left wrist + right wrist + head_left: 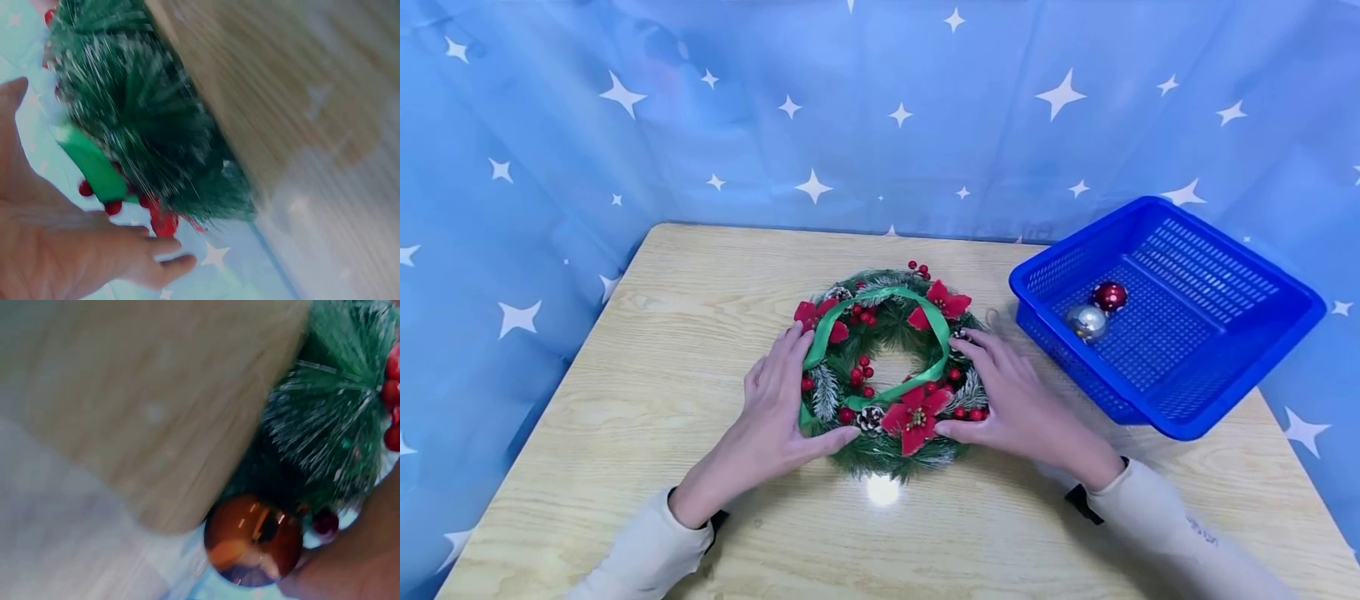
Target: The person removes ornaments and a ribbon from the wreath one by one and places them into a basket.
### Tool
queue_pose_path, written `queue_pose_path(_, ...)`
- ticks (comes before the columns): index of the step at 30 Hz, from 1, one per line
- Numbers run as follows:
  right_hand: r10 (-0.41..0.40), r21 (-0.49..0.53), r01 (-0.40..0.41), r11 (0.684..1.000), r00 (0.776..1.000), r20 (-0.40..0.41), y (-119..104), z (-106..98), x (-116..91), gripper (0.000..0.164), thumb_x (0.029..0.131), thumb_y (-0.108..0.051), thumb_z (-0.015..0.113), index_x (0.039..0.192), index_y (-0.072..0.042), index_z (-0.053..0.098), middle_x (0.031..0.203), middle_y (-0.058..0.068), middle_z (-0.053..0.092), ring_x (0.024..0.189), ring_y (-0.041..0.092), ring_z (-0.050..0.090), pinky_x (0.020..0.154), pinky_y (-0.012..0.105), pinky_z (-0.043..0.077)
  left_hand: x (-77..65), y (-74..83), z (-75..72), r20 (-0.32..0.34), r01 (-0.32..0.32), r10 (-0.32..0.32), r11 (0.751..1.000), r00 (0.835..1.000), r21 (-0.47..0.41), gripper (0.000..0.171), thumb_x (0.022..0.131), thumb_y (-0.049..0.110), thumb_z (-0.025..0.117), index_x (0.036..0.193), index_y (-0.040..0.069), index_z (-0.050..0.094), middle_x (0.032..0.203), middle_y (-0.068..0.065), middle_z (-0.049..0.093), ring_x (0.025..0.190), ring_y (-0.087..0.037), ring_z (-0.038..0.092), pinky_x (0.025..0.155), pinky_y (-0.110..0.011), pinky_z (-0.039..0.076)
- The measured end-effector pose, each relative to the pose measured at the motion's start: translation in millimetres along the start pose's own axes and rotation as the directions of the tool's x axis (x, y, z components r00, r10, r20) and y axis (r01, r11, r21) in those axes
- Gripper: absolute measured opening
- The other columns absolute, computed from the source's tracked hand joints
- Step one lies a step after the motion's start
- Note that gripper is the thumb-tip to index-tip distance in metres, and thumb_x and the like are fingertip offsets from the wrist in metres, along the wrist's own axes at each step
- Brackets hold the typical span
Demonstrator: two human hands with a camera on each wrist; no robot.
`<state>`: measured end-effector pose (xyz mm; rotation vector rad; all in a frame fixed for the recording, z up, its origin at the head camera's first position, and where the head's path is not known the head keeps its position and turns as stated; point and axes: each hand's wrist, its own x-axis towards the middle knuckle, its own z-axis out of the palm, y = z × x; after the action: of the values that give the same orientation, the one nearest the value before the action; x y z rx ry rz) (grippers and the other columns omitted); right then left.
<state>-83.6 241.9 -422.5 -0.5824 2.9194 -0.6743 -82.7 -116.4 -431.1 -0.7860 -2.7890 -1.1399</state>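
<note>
A green Christmas wreath [880, 454] with red poinsettias, red berries and frosted pinecones lies on the table. A loop of green ribbon [942, 329] rests across its top. My left hand [775, 408] lies along the wreath's left side, thumb spread toward the front pinecone; the left wrist view shows its fingers extended beside the needles. At the right side, my right hand [1022, 408] rests its fingertips by a pinecone, its thumb near the front poinsettia [916, 419]. The right wrist view shows a shiny copper-orange ball [253, 540] against the wreath's edge beside that hand.
On the right stands a blue plastic basket [1187, 429] with slotted walls. Inside it are a silver ball [1086, 322] and a dark red ball [1109, 295]. A star-patterned blue curtain [880, 150] hangs behind the wooden table [700, 300].
</note>
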Motion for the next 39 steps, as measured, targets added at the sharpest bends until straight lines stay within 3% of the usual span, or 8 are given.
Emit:
queue_pose_path(7, 0.047, 0.016, -0.047, 0.999, 0.998, -0.042, -16, 11, -7, 0.117, 0.086, -0.081, 0.075, 0.172, -0.016, 0.03, 0.176, 0.016, 0.024, 0.16, 0.045, 0.022, 0.115, 0.082, 0.016, 1.3, 6.9, 5.5, -0.042, 0.07, -0.069, 0.997, 0.997, 0.017, 0.128, 0.087, 0.06, 0.085, 0.174, 0.004, 0.009, 0.181, -0.018, 0.008, 0.163, -0.047, 0.011, 0.119, -0.074, 0.013)
queue_pose_path(15, 0.041, 0.026, -0.039, 0.999, 0.997, -0.07, -21, 13, -10, 0.114, 0.086, -0.079, 0.076, 0.171, -0.016, 0.033, 0.175, 0.016, 0.027, 0.158, 0.045, 0.026, 0.115, 0.078, 0.019, 2.9, 8.6, 9.6, -0.015, 0.119, -0.119, 0.992, 0.993, 0.042, 0.126, 0.088, 0.06, 0.085, 0.174, 0.007, 0.009, 0.181, -0.016, 0.007, 0.164, -0.041, 0.012, 0.112, -0.078, 0.023)
queue_pose_path(26, 0.015, 0.083, -0.017, 0.996, 1.0, 0.016, -8, -4, -21, 0.111, 0.087, -0.075, 0.079, 0.173, -0.028, 0.028, 0.179, 0.005, 0.019, 0.161, 0.045, 0.023, 0.111, 0.089, 0.016, 3.9, 6.7, 8.7, 0.012, 0.104, -0.104, 0.993, 0.994, 0.05, 0.122, 0.089, 0.055, 0.083, 0.175, 0.009, 0.008, 0.18, -0.017, 0.006, 0.162, -0.045, 0.015, 0.115, -0.077, 0.022)
queue_pose_path(32, -0.031, 0.113, 0.036, 0.993, 0.999, -0.044, 1, -11, -33, 0.106, 0.087, -0.061, 0.088, 0.172, -0.028, 0.032, 0.179, 0.006, 0.02, 0.158, 0.046, 0.027, 0.11, 0.087, 0.021, 4.6, 2.9, 5.1, 0.037, 0.082, -0.083, 0.996, 0.996, 0.034, 0.123, 0.089, 0.052, 0.084, 0.176, 0.013, 0.005, 0.18, -0.017, 0.005, 0.163, -0.044, 0.014, 0.114, -0.077, 0.022)
queue_pose_path(39, -0.054, 0.092, 0.064, 0.994, 0.992, -0.112, 11, -12, -47, 0.1, 0.087, -0.048, 0.093, 0.166, -0.014, 0.042, 0.17, 0.015, 0.036, 0.152, 0.045, 0.038, 0.106, 0.081, 0.037, 5.4, -1.4, 3.4, 0.055, 0.074, -0.075, 0.997, 0.996, 0.026, 0.123, 0.09, 0.051, 0.084, 0.176, 0.012, 0.005, 0.18, -0.016, 0.005, 0.163, -0.043, 0.014, 0.114, -0.078, 0.023)
